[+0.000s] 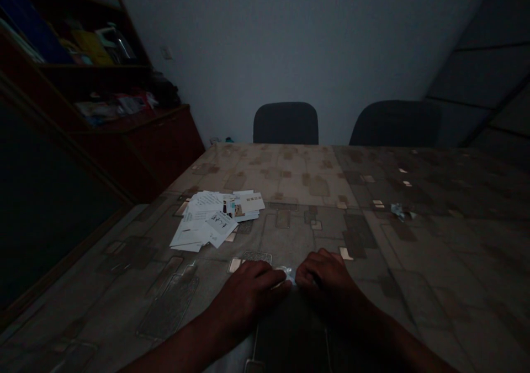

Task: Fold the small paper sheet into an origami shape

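Note:
My left hand (248,291) and my right hand (327,276) rest close together on the patterned table (298,196), near its front edge. Both have their fingers curled and pinch a small pale scrap (289,273) between them; it is too small and dim to name. A loose pile of white paper cards and slips (217,218) lies on the table to the left, beyond my left hand. A small crumpled scrap (401,212) lies farther off to the right.
Two dark chairs (285,122) (395,122) stand at the table's far edge against a pale wall. A dark red wooden cabinet with cluttered shelves (124,113) fills the left side. The room is dim.

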Demonstrator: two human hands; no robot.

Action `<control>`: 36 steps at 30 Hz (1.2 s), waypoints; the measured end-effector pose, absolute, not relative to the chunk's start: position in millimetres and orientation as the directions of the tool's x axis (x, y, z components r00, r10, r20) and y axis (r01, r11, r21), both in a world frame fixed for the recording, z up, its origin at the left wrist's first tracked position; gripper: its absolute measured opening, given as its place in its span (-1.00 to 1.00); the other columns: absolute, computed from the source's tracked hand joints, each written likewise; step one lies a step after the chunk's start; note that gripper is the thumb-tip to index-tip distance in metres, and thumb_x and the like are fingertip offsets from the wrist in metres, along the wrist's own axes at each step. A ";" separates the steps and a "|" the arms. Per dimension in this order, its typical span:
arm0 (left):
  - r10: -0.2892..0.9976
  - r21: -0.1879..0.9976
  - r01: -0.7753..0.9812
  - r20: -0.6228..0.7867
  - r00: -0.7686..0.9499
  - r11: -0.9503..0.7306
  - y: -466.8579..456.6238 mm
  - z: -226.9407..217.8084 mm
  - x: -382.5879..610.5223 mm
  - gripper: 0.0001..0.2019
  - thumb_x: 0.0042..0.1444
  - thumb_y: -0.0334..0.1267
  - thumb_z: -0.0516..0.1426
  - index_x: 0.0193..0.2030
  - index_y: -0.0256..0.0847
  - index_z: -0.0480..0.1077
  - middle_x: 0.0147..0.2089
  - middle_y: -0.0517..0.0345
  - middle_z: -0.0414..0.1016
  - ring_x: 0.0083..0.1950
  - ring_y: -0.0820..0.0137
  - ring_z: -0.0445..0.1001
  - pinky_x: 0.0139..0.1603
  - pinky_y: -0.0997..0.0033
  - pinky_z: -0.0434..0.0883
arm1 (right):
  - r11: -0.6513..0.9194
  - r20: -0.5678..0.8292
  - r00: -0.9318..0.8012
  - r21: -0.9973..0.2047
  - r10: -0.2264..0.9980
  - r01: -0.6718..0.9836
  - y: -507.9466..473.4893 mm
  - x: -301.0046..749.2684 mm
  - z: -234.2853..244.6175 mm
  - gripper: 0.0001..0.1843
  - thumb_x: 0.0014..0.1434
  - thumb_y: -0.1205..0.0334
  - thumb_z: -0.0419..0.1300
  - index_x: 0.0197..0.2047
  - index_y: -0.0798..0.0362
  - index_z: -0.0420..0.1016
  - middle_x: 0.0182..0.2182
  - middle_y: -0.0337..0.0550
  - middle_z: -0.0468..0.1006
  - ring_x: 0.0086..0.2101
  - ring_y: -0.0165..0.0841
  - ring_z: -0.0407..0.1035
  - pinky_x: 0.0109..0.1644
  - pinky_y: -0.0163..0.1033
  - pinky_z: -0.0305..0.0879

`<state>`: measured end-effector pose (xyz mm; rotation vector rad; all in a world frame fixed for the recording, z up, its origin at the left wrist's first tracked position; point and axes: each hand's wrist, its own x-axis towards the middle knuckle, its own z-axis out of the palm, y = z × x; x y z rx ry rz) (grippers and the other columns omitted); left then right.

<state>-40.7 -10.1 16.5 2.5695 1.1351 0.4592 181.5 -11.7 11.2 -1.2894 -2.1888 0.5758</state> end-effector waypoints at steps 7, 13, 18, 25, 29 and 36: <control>0.751 0.405 0.645 0.199 0.630 -0.648 -9.8 12.1 -41.2 -0.80 0.35 -0.11 0.04 -0.02 -0.04 0.43 -0.22 0.17 0.49 -0.20 0.36 0.44 -0.20 0.35 0.30 | 0.461 0.273 -0.373 -0.595 0.887 0.659 -12.5 178.8 6.3 -0.86 0.12 0.43 0.25 -0.40 0.02 0.41 -0.46 -0.32 0.42 -0.35 -0.34 0.26 -0.15 -0.18 0.01; 0.769 0.418 0.657 0.199 0.607 -0.627 -10.1 17.8 -38.7 -0.78 0.33 -0.16 0.09 0.08 -0.04 0.38 -0.15 0.17 0.51 -0.15 0.34 0.46 -0.15 0.33 0.30 | 0.456 0.271 -0.367 -0.569 0.890 0.685 -11.9 176.6 7.5 -0.83 0.07 0.49 0.24 -0.41 0.03 0.41 -0.46 -0.30 0.44 -0.35 -0.32 0.26 -0.16 -0.18 0.00; 0.616 0.305 0.542 0.259 0.744 -0.783 -6.9 21.7 -44.3 -0.80 0.35 -0.26 0.06 0.07 -0.06 0.37 0.01 0.16 0.52 -0.09 0.33 0.42 -0.12 0.28 0.27 | 0.444 0.263 -0.358 -0.559 0.896 0.701 -11.9 175.5 8.7 -0.84 0.05 0.48 0.23 -0.37 0.02 0.42 -0.46 -0.29 0.46 -0.37 -0.32 0.26 -0.16 -0.18 0.02; 0.570 0.298 0.490 0.326 0.754 -0.819 -0.9 10.8 -49.7 -0.78 0.37 -0.23 0.03 0.08 -0.05 0.38 0.05 0.08 0.50 -0.03 0.27 0.38 -0.13 0.23 0.21 | 0.447 0.231 -0.387 -0.572 0.893 0.688 -12.8 178.6 9.8 -0.77 0.08 0.43 0.26 -0.22 -0.06 0.45 -0.36 -0.30 0.51 -0.28 -0.27 0.31 -0.11 -0.13 0.01; 0.556 0.278 0.483 0.346 0.756 -0.830 -1.7 11.6 -48.6 -0.79 0.38 -0.24 0.01 0.07 -0.09 0.38 0.03 0.09 0.51 -0.05 0.27 0.37 -0.13 0.22 0.21 | 0.430 0.203 -0.390 -0.593 0.898 0.681 -12.2 181.0 8.0 -0.74 0.07 0.42 0.27 -0.19 -0.08 0.44 -0.35 -0.32 0.50 -0.26 -0.28 0.31 -0.10 -0.15 0.01; 0.536 0.251 0.479 0.271 0.799 -0.841 -2.3 15.4 -47.1 -0.71 0.36 -0.27 0.02 0.19 -0.14 0.27 0.04 0.04 0.49 -0.05 0.23 0.34 -0.11 0.19 0.21 | 0.404 0.184 -0.373 -0.606 0.909 0.685 -10.3 180.1 2.9 -0.73 0.03 0.43 0.30 -0.21 -0.09 0.46 -0.41 -0.35 0.47 -0.31 -0.30 0.29 -0.13 -0.16 0.01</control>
